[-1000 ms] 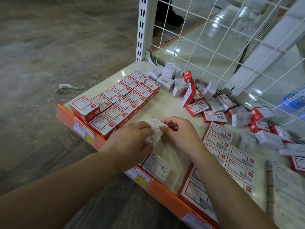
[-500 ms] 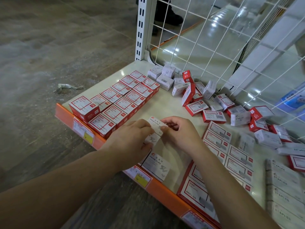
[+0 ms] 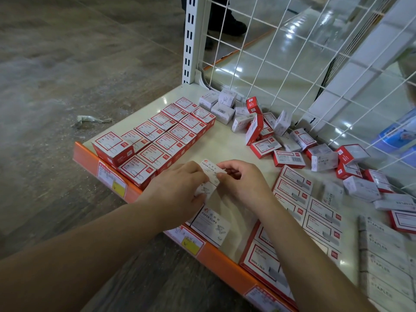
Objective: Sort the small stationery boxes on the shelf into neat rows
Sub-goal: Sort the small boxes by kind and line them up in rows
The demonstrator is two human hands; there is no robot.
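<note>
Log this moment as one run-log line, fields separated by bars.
phase: aligning | left hand and right hand: both pinch small white paper-clip box | loose red and white boxes: unsorted by wire grid

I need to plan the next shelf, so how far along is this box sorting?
Roughly halfway, judging by what shows. Done: two neat rows of red paper-clip boxes at the shelf's left, plus tidy red staple boxes at the right. In hand: the left hand and right hand are setting a white paper-clip box behind another white one. Left: the jumbled pile along the wire grid.
</note>
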